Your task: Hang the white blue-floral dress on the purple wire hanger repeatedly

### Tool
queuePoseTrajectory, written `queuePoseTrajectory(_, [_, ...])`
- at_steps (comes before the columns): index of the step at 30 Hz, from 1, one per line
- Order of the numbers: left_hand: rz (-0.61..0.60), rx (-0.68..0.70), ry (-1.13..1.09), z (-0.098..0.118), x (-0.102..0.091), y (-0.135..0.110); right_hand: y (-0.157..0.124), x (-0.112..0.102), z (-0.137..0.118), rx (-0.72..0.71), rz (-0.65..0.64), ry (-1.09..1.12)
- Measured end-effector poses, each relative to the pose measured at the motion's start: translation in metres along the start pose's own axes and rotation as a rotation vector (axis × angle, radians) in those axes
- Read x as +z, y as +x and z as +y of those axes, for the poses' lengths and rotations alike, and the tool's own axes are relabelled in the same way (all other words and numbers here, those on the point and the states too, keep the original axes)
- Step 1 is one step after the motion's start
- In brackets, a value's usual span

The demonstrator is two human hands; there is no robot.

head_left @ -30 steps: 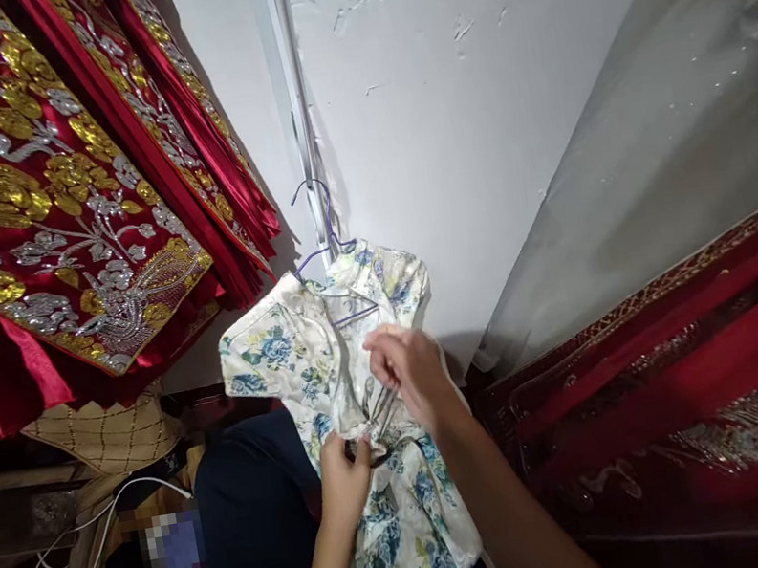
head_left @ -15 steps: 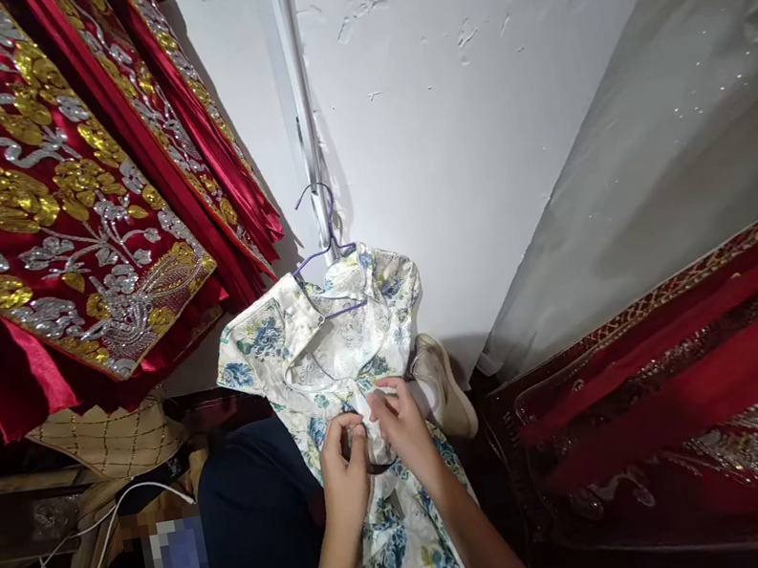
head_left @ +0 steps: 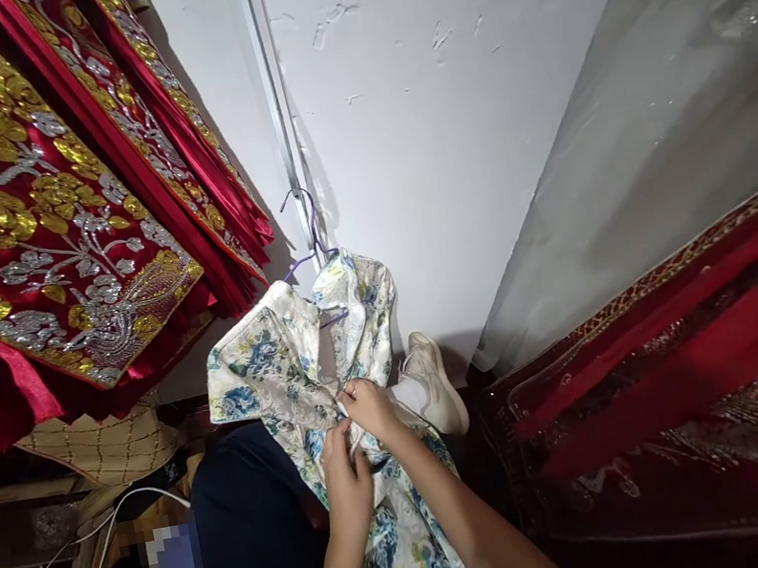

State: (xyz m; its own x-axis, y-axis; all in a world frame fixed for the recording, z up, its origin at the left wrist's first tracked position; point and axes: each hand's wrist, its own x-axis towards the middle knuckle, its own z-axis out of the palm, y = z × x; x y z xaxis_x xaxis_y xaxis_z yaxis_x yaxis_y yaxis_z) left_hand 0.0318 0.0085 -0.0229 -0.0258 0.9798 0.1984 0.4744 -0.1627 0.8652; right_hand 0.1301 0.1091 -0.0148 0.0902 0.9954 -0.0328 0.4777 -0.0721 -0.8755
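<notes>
A white short-sleeved dress (head_left: 269, 365) with blue and yellow flowers hangs on a purple wire hanger (head_left: 314, 237), its lower part lying over my lap. Both my hands are at the front opening below the collar. My right hand (head_left: 371, 411) pinches the edge of the fabric between thumb and fingers. Just below and to the left, my left hand (head_left: 343, 469) has its fingertips closed on the same front edge. Whether a button or other fastener lies between the fingers is too small to tell.
Red garments with gold and silver sequins (head_left: 47, 213) hang at the left. A pale metal pole (head_left: 272, 79) stands against the white wall (head_left: 414, 142). Clear plastic covers red clothing (head_left: 723, 343) at right. A beige shoe (head_left: 440, 385) and a white cable (head_left: 110, 523) are below.
My right hand has moved up and left along the front opening, and the neckline has drawn narrower. My left hand has dropped slightly. The whole view has shifted a little.
</notes>
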Motion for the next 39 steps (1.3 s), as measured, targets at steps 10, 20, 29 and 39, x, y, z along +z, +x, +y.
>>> queuePoseTrajectory(10, [-0.038,-0.107,-0.198,0.011,-0.006,0.021,-0.055,-0.021,0.025,-0.003,0.017,0.497])
queuePoseTrajectory(20, [-0.134,-0.090,-0.334,0.017,0.001,0.032,-0.075,-0.053,-0.009,0.033,-0.116,0.644])
queuePoseTrajectory(29, [-0.050,-0.141,-0.238,-0.001,-0.008,0.018,-0.036,-0.062,-0.079,-0.003,-0.177,0.642])
queuePoseTrajectory(39, [-0.148,-0.087,-0.112,0.004,-0.020,0.018,-0.012,-0.126,-0.175,-0.255,-0.044,0.907])
